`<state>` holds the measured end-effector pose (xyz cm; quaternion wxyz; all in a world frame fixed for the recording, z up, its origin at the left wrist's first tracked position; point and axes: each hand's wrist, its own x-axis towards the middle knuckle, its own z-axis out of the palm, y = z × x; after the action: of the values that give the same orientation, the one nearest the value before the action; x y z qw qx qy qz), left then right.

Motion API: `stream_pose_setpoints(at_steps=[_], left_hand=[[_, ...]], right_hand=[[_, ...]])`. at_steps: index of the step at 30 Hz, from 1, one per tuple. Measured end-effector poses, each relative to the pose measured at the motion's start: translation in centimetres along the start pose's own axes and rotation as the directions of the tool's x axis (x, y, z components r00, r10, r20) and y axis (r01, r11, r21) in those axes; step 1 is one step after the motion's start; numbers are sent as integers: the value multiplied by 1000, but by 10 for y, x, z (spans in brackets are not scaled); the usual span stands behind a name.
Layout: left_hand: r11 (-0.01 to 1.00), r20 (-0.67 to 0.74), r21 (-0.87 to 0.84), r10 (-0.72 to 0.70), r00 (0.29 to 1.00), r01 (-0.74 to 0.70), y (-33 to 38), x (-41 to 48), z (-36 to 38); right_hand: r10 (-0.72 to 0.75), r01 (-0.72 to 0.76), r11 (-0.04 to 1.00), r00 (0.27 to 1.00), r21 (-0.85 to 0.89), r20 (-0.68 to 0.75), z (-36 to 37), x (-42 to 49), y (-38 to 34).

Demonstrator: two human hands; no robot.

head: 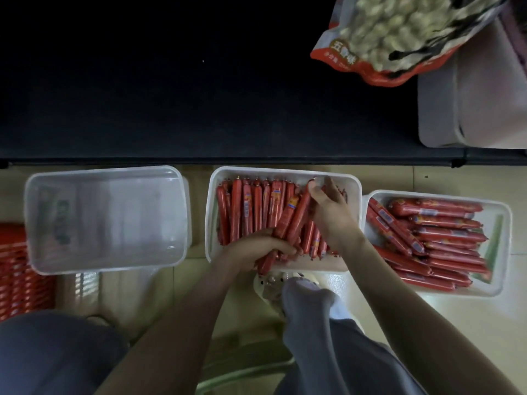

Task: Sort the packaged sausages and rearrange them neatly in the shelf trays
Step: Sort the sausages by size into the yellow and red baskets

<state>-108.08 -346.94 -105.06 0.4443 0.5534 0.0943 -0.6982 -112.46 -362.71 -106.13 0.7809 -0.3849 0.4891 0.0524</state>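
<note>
Sausages [296, 215], thin red sticks, sit in the middle tray [285, 170] on the floor. Left hand [253, 249] grips a tilted bundle by its near ends. Right hand [330, 215] pinches the far ends, probably to square them with the upright row alongside. Thicker sausages [445, 232] lie apart in the right tray [497, 208], apparently sorted by size.

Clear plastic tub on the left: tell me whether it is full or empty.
Empty: nothing lies in the clear plastic tub; only its bare translucent floor and walls show.
</note>
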Motion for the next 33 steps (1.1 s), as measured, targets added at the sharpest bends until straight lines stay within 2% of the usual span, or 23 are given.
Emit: stream_pose_setpoints(at_steps=[2, 4, 8, 10, 11, 13, 15, 16, 18, 23, 25, 28, 29, 31, 33], left_hand=[[999, 41, 13, -42, 998, 41, 6, -1, -3], [999, 51, -23, -34, 998, 35, 9, -1, -3], [991, 5, -105, 87, 996, -86, 12, 2, -1], [989, -21, -106, 103, 994, -105, 11, 4, -2], [989, -38, -111, 94, 995, -97, 9, 4, -4], [988, -84, -126, 79, 993, -89, 4, 5, -9], [981, -111, -163, 91, 990, -108, -1, 5, -15], [972, -116, -199, 100, 988, -122, -3, 5, -16], [956, -137, -261, 104, 985, -137, -7, 5, -19], [921, -222, -369, 40, 974, -122, -16, 7, -25], [892, -222, -433, 31, 975, -127, -17, 7, -28], [890, -256, -438, 16, 967, -130, -17, 6, -32], [905, -276, -407, 8, 961, -124, -16, 7, -33], [932, -322, -340, 9, 947, -125, -16, 10, -34], [946, -375, -290, 26, 927, -143, -15, 12, -32]], right_hand=[[-16, 16, 1000, 1000, -16, 1, 4, -5, -2], [-71, 77, 994, 995, -76, 73, 4, -12, 0], [-95, 131, 983, 963, -127, 254, 6, -24, 6], [-107, 150, 972, 968, -181, 229, 6, -23, 8], [-124, 165, 953, 978, -253, 168, 5, -20, 10], [-206, 141, 827, 977, -544, -59, -6, -8, 17], [-278, -54, 570, 927, -820, -254, -16, 2, 23], [-292, -130, 470, 910, -873, -293, -18, 6, 27], [-285, -193, 350, 910, -917, -301, -16, 8, 31], [-258, -268, 194, 914, -944, -313, -3, 16, 39], [-231, -271, 214, 919, -938, -318, -4, 18, 41], [-139, -301, 174, 935, -938, -326, -15, 19, 41], [-123, -284, 220, 941, -933, -316, -20, 19, 41], [-121, -204, 406, 954, -891, -274, -26, 16, 41], [-135, -139, 543, 959, -828, -250, -30, 9, 40]])
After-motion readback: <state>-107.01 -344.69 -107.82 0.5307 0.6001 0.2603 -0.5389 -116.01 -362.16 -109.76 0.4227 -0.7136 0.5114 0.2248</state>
